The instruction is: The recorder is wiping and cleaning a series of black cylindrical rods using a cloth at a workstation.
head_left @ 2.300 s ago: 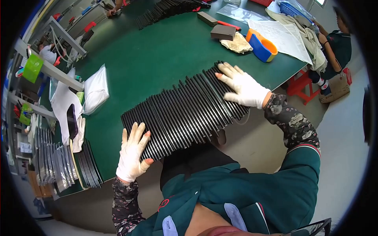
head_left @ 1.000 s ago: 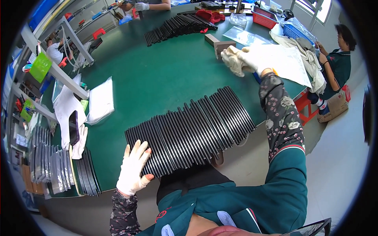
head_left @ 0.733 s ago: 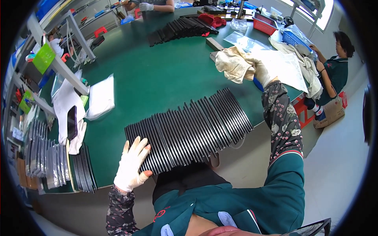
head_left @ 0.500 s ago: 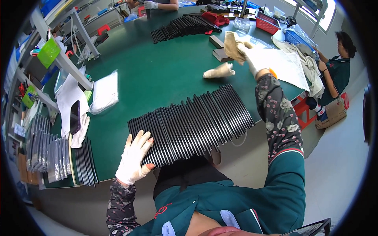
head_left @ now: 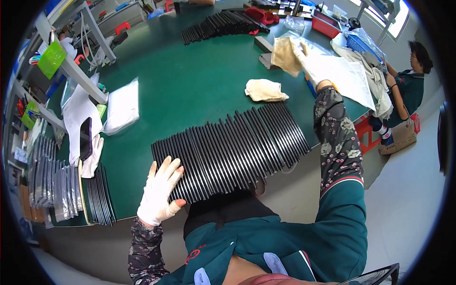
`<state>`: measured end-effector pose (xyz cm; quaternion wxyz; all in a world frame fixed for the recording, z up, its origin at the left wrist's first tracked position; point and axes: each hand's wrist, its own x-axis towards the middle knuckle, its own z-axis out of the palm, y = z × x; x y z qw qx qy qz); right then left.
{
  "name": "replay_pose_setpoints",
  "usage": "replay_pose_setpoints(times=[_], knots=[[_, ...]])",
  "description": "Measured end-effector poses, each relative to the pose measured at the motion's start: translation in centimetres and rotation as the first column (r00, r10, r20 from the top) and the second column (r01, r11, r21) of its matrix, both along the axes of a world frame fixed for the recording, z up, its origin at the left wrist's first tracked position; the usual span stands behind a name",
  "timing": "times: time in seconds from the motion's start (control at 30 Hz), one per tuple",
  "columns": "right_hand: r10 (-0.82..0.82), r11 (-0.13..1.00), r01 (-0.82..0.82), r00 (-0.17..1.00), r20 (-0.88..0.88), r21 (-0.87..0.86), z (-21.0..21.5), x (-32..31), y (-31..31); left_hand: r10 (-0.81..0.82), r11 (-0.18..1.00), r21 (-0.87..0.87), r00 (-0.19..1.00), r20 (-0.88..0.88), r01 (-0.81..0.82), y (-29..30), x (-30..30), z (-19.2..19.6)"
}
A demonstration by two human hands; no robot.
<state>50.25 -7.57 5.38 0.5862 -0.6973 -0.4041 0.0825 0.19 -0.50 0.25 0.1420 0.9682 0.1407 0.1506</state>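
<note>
A long row of thin black rods (head_left: pixel 228 154) lies side by side along the near edge of the green table. My left hand (head_left: pixel 160 190), in a white glove with bare fingertips, rests on the row's left end, fingers stretched out. Beyond the row's right end, my gloved right hand (head_left: pixel 308 61) grips a tan cloth (head_left: pixel 286 56) above the table. Its fingers are partly hidden by the cloth and pale against the papers behind. A crumpled cream cloth (head_left: pixel 265 90) lies just behind the rods.
White paper sheets (head_left: pixel 344 80) and a red basket (head_left: pixel 326 24) are at the right. More black rods (head_left: pixel 218 27) lie at the far side. On the left are a white packet (head_left: pixel 121 107), a phone (head_left: pixel 85 137) and bagged rods (head_left: pixel 66 190). A person (head_left: pixel 409 90) sits at the right.
The tan cloth in my right hand now hangs more spread out. The cream cloth looks flatter and wider than its earlier rolled shape. My left hand stays on the rods.
</note>
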Motion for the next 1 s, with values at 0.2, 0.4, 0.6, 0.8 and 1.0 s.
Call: replay_pose_setpoints(times=[0.2, 0.4, 0.6, 0.8, 1.0], knots=[[0.472, 0.84, -0.06, 0.572, 0.671, -0.54, -1.7, -5.3, -0.3, -0.004, 1.0, -0.019, 1.0, -0.014, 0.004, 0.2, 0.1, -0.1], [0.351, 0.777, -0.006, 0.834, 0.425, -0.629, -1.9, -4.0, 1.7, -0.007, 0.999, -0.037, 1.0, -0.002, 0.007, -0.1, 0.0, 0.1], [0.456, 0.835, -0.504, 0.859, -0.232, -0.222, -0.3, -6.3, 1.8, -0.006, 0.998, -0.07, 1.0, -0.016, 0.005, 0.4, -0.4, -0.1], [0.338, 0.941, -0.225, 0.68, 0.651, -0.253, 0.5, -14.2, 1.6, -0.082, 0.997, -0.002, 0.996, 0.042, 0.083, -0.1, -0.1, 0.5], [0.808, 0.481, -0.698, 0.118, 0.578, -0.53, -1.2, -25.9, -0.8, -0.199, 0.98, -0.023, 0.97, -0.139, 0.198, -3.5, -0.6, 0.7]])
